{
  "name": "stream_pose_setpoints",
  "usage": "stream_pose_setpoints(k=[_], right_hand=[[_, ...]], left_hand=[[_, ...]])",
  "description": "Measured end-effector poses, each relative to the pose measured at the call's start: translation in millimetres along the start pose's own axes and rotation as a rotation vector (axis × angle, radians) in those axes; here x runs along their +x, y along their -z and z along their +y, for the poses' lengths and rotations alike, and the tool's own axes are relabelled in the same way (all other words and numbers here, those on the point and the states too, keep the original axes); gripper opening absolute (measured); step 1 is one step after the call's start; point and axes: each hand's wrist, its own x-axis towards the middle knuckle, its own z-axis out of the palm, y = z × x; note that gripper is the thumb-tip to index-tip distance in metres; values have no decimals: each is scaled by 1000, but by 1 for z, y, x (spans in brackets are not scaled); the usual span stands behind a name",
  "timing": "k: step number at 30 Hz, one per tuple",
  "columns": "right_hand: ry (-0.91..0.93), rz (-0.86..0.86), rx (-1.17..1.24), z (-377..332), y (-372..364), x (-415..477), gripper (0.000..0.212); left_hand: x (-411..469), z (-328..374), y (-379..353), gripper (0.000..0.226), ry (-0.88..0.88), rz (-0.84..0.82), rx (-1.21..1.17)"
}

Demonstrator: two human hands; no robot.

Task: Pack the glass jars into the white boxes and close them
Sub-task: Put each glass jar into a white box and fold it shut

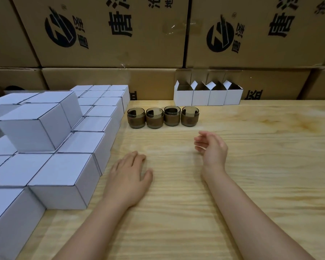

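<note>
Holding both forearms out over the table (261, 166), we have nothing in either hand. Our left hand (128, 177) lies palm down on the wood, fingers straight and close together, thumb spread to the right. Our right hand (212, 147) stands on its edge just above the surface, palm turned left, its fingers loosely curled and parted, gripping nothing.

Four open boxes (207, 97) stand side by side in a row at the back right of the table, against the brown cartons (109, 34), with their lid flaps raised. Their insides are dark and we cannot tell what, if anything, is in them. On the left, closed boxes (64, 177) are stacked in several layers, and the nearest one sits just beside our left wrist.

Four jars (162, 117) stand upright in a tight row in the middle of the table, in front of the open boxes and apart from them. Each is brownish glass with a brown band round its lower half. The row lies beyond our fingertips. The right hand's fingers are near the rightmost jar but not touching it, and the left hand is well apart from all four.
</note>
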Motion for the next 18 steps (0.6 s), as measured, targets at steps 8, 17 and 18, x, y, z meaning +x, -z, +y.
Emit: stream_pose_setpoints(k=[8, 17, 18], right_hand=[[116, 57, -560, -17, -4, 129, 31], [184, -468, -1084, -21, -68, 229, 44], [177, -504, -1098, -19, -76, 235, 45]], left_hand=[[-1, 2, 1, 75, -1, 4, 20], [2, 8, 9, 51, -34, -51, 0], [3, 8, 8, 51, -32, -49, -4]])
